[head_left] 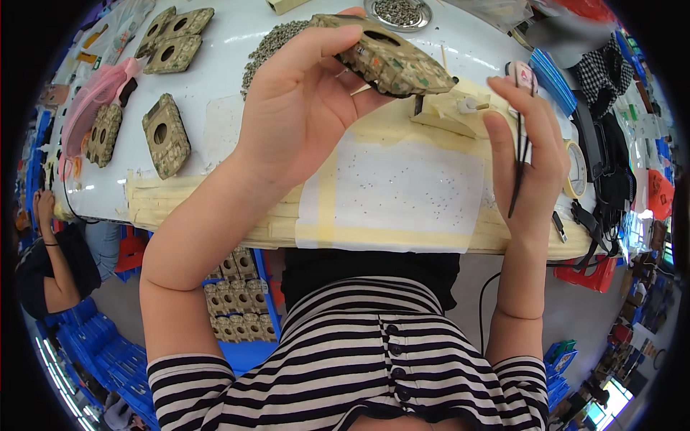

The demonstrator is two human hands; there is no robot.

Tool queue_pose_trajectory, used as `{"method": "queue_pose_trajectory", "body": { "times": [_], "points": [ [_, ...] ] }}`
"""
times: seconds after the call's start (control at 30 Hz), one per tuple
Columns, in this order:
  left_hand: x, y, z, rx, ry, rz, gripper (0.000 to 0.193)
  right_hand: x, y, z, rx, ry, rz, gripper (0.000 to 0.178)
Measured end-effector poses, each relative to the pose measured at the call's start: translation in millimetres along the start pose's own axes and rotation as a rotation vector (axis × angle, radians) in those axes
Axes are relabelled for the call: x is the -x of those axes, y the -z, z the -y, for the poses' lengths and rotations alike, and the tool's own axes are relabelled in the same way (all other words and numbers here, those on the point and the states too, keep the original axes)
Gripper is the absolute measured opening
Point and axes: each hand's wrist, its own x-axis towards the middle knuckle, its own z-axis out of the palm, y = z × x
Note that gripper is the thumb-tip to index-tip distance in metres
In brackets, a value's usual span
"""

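Head view, landmark: a white sheet [370,219], taped at the near edge of the table, with tiny shiny specks [438,194] scattered over it.
Left hand: the left hand [305,108] is raised beyond the sheet's far left corner, thumb on top and fingers below, gripping a camouflage housing.
Held housing: the camouflage housing [399,61] is up off the table beyond the sheet's far edge, tilted, its round opening facing upward and its narrow end pointing right.
Right hand: the right hand [535,144] is just right of the sheet, thumb and forefinger parted, with black tweezers [518,154] held across the palm, tips toward the person.
Peg block: a taped block with a pale peg [471,105] stands beyond the sheet's far right corner, near the right thumb; whether the housing touches it I cannot tell.
Small parts: a loose heap of small metal pieces [273,57] lies beyond the sheet to the left; a round metal dish [425,20] of similar pieces is farther beyond it.
Other housings: several camouflage shells [159,154] lie left of the sheet, near a pink mesh item [86,118].
Tape roll: a roll of tape [573,172] is right of the sheet, past the right hand.
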Motion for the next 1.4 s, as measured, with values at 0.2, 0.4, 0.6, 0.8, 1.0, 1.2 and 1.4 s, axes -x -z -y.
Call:
{"method": "queue_pose_trajectory", "body": {
  "times": [0.2,0.4,0.6,0.8,1.0,1.2,1.4],
  "points": [
    [-1.8,2.0,-3.6,0.11,0.089,0.091,0.031,31.1,13.0,22.2,-0.292,-0.357,-0.069,0.084],
    [-1.7,1.3,-1.3,0.131,0.083,0.089,0.031,59.5,17.8,36.3,-0.696,-0.423,0.182,0.037],
    [0.8,3.6,-5.0,0.125,0.047,0.157,0.028,50.0,5.3,44.6,-0.775,-0.302,0.382,0.021],
    [7.5,-4.1,-8.4,0.221,0.06,0.184,0.027,65.4,-3.9,61.5,-0.929,-0.664,0.285,0.017],
    [8.9,-6.3,-7.8,0.123,0.04,0.132,0.027,58.2,-6.3,60.5,-0.876,-0.723,0.354,0.01],
    [1.0,3.4,-2.7,0.116,0.014,0.208,0.026,53.8,-7.3,61.9,-0.868,-0.744,0.356,0.009],
    [6.9,-4.0,-7.4,0.168,0.046,0.191,0.027,53.6,-7.9,61.8,-0.873,-0.764,0.364,0.009]
  ]
}}
